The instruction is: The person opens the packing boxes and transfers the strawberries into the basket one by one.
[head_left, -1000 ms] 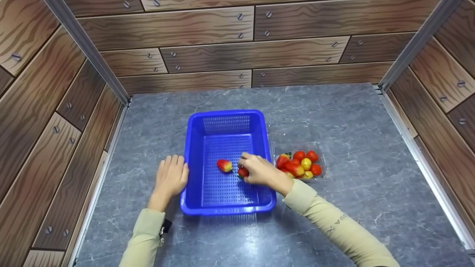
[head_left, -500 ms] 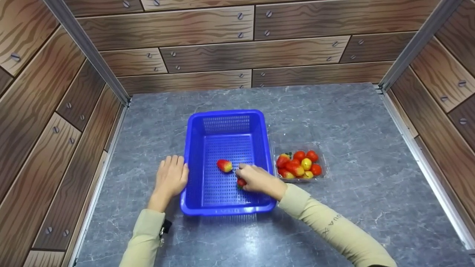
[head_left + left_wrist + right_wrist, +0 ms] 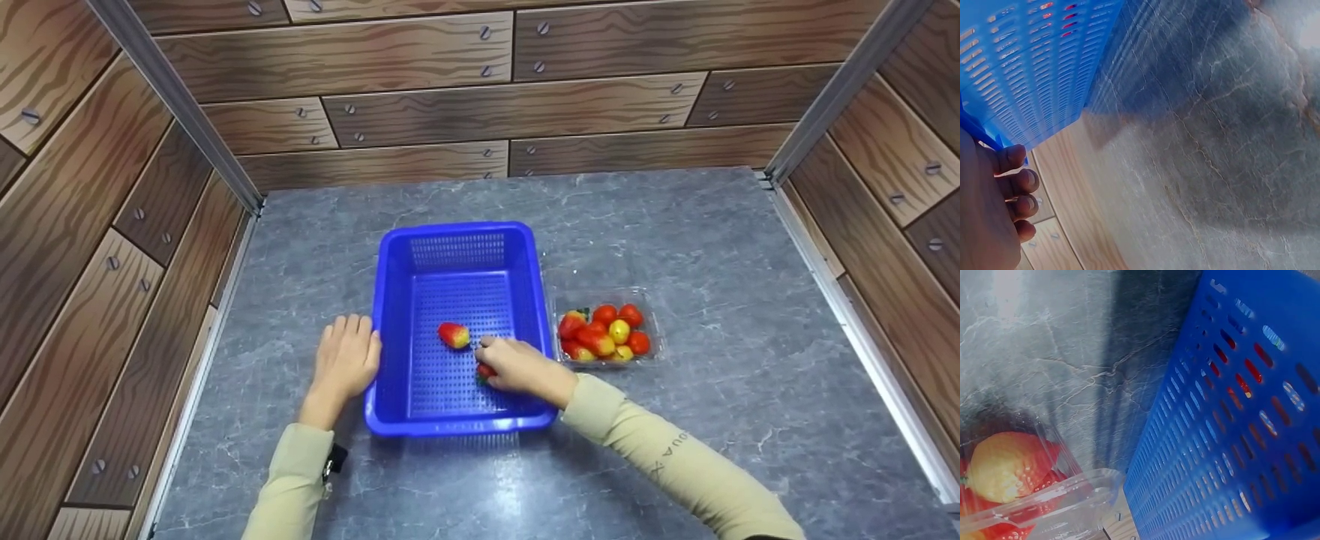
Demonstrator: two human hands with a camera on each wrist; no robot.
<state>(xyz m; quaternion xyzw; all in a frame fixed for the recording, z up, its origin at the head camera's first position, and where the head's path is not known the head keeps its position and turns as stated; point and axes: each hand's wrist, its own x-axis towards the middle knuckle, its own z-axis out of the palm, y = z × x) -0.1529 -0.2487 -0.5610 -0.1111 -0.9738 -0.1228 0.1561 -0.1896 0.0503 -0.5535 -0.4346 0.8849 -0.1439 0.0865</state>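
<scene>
A blue plastic basket stands on the grey marbled tabletop. My left hand grips its left rim, thumb by the edge; in the left wrist view the curled fingers sit just outside the rim. Inside the basket my right hand pinches a red strawberry with green leaves, low near the floor and partly covered by the fingers. To its left lies a red-and-yellow strawberry. In the right wrist view the basket's slotted side wall hides the right hand, and only bits of red show through.
Right of the basket sits a clear plastic box, its see-through lid folded back. It holds several strawberries, red balls and small yellow ones. Wood-patterned walls enclose the table at the back and both sides.
My right hand has moved slightly toward me and lower inside the basket with the strawberry, then nearly stopped. The left hand, the basket and the other strawberry have stayed in place.
</scene>
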